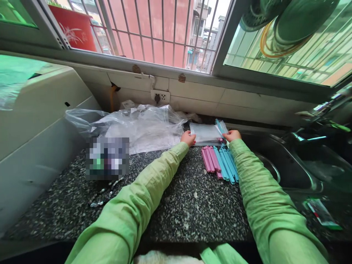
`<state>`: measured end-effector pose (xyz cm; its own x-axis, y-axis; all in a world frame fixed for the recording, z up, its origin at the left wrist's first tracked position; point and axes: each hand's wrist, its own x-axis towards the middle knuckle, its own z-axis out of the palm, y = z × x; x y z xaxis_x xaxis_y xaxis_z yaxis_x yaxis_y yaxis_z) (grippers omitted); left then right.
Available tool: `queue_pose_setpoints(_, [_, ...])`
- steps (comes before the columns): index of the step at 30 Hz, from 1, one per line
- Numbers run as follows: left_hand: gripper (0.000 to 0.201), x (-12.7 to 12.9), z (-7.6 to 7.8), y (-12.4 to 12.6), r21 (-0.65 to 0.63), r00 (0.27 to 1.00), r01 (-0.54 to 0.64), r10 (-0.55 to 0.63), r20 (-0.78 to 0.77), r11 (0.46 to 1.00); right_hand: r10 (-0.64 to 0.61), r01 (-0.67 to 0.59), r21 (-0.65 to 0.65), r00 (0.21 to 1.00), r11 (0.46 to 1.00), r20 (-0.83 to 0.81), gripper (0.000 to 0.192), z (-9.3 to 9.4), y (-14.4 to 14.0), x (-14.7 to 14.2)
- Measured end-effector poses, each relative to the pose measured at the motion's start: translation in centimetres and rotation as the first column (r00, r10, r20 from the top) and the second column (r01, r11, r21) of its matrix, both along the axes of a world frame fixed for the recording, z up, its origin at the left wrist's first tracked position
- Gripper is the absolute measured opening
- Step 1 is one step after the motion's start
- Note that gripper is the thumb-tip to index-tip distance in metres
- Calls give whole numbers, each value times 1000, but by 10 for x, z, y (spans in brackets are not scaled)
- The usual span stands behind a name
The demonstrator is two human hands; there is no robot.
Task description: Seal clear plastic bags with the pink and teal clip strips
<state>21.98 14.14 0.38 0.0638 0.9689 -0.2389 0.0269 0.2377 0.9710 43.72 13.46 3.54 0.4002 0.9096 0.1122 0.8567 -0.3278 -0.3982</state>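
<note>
Both arms in light green sleeves reach up the middle of the frame across a dark speckled stone bench (189, 205). The left hand (188, 138) rests with its fingers curled on the near left corner of a small clear plastic bag (205, 132), which lies flat on the bench just above the centre of the frame. The right hand (231, 135) sits at the bag's right edge, fingers bent over it. A blue clip (221, 127) lies slanted along that right edge, just above the right hand; whether the grip of that hand is closed on the clip or only on the bag I cannot tell.

Just below the bag, between the two wrists, lies a row of sealing clips side by side on the bench: pink clips (210, 160) to the left, blue clips (227, 165) to the right, touching each other.

To the left of the bag a heap of crumpled clear plastic (137, 126) spreads toward the upper left. Below it sits a blurred-out patch, and near that a pair of scissors (106, 194) lies on the bench. A steel sink (288, 168) fills the right of the frame. A wall socket (160, 96) sits under the barred window (162, 29) at the top, and a green fan (286, 18) hangs at the upper right.
</note>
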Motion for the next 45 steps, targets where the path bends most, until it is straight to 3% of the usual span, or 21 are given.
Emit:
queue_pose_setpoints(5, [39,-7,-1,-3,17,999,18,-18,-39,1000,9,-7,-33,996,999,86,22,2,1,-4])
queue_pose_setpoints(10, [37,-20,8,-10,52,992,70,-64,-112,996,-8,27,-117,986,993,165,33,15,-3,-12])
queue_pose_setpoints(14, [34,-36,18,-15,82,966,145,-123,-227,986,-40,72,-136,973,988,225,31,26,-3,-19])
queue_pose_setpoints(16, [32,-46,24,-17,152,904,219,-142,-402,964,-35,71,-134,966,988,255,30,30,0,-25])
queue_pose_setpoints(21, [32,-77,30,-18,271,698,314,-28,-715,910,68,-33,-112,943,993,325,25,35,19,-51])
queue_pose_setpoints(25, [37,-95,29,-15,305,560,395,36,-828,866,202,-177,-102,907,979,370,23,35,44,-81])
queue_pose_setpoints(29, [39,-99,30,-10,300,487,458,46,-872,837,280,-264,-93,885,960,372,24,31,74,-105])
queue_pose_setpoints(33, [38,-92,31,-4,294,485,506,14,-874,811,301,-295,-76,879,953,369,28,26,104,-119])
queue_pose_setpoints(38, [32,-78,30,3,320,535,519,-9,-845,792,298,-273,-119,898,955,325,33,19,129,-124])
queue_pose_setpoints(42, [27,-72,25,5,340,563,518,-13,-827,785,318,-271,-189,899,944,301,24,15,130,-122])
queue_pose_setpoints(45, [25,-69,22,7,340,580,499,-15,-814,797,302,-260,-169,899,951,317,21,20,119,-116])
